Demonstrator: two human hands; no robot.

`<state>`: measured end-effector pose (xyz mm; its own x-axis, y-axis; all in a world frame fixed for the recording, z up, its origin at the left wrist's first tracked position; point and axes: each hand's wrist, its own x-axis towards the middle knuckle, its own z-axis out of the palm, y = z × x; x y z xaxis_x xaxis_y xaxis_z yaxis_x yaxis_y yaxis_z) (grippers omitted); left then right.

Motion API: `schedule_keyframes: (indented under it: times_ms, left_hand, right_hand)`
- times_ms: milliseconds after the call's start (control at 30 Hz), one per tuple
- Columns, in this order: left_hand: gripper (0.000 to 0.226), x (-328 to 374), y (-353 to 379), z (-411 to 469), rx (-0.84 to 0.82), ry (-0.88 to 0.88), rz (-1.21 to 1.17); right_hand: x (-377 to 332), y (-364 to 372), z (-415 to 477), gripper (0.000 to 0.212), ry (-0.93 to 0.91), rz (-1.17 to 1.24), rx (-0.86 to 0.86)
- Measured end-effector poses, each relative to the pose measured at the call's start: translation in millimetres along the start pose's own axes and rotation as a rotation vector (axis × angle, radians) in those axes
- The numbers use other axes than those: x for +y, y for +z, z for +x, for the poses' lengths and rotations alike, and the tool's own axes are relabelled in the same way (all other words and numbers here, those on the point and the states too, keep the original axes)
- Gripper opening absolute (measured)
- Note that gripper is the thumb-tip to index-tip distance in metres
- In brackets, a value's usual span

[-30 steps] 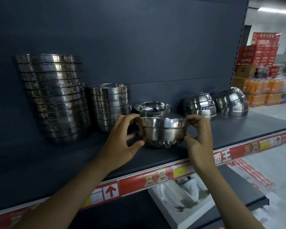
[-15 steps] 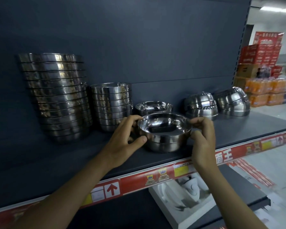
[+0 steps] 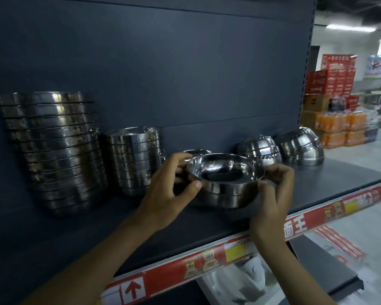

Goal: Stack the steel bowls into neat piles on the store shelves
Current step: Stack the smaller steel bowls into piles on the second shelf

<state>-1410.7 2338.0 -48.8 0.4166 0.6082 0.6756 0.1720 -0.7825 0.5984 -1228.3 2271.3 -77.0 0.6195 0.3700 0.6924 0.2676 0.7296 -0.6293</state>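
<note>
- Tall pile [image 3: 51, 150] of nested steel bowls, rims up, leaning a bit, stands at the far L of the dark shelf [image 3: 317, 179], close to the back panel [image 3: 185, 73].
- Shorter pile [image 3: 136, 159] is just R of the tall pile, nearly touching it. Same shiny steel, rims up.
- Held bowl [image 3: 224, 172] is well R of the tall pile, past the shorter pile and nearer the shelf front.
- It's round and polished, open side up, w/ a rolled rim and a mirror-like inside showing dark reflections.
- A seam runs round its wall. Looks like 2 bowls nested, can't tell for sure.
- Its base is at shelf level. Can't tell if it's resting or just off.
- L hand [image 3: 169, 190] grips the bowl's side facing the tall pile: thumb pressed on the near wall under the rim, fingers curled over the far rim.
- R hand [image 3: 275, 194] is on the side away from the tall pile, thumb & curled fingers pinching the rim.
- Small bowl [image 3: 194, 151], rim up, is mostly hidden behind the held bowl.
- Further R of the tall pile, at the back, are upside-down bowls: a domed set [image 3: 260, 150], then a tilted set [image 3: 299, 146].
- Red price strip [image 3: 207, 260] runs along the shelf front.
- Orange drink packs [image 3: 339, 128] & red cartons [image 3: 330, 82] are far R of the tall pile, off the shelf.
</note>
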Motion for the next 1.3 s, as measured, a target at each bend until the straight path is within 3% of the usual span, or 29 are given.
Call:
schedule_keyframes:
  times_ms: [267,400,633,867,1067,1300]
  left_hand:
    - [0.037,-6,2,13,0.347,0.135,-0.012]
    - [0.035,-16,3,17,0.417,0.148,-0.031]
    - [0.055,-32,10,19,0.235,0.074,-0.004]
    - [0.070,-48,13,15,0.051,-0.079,0.092]
    - [0.068,-41,14,10,-0.010,-0.166,0.198]
    - [0.060,-35,17,9,0.064,-0.124,0.466]
  right_hand:
    - [10,48,44,0.022,-0.070,0.128,-0.005]
    - [18,68,60,0.025,-0.092,0.140,-0.063]
    - [61,77,89,0.032,-0.080,0.044,-0.242]
    - [90,68,93,0.031,-0.056,-0.058,-0.312]
    - [97,65,86,0.030,0.105,-0.134,-0.306]
    - [96,58,80,0.030,0.171,-0.308,-0.360]
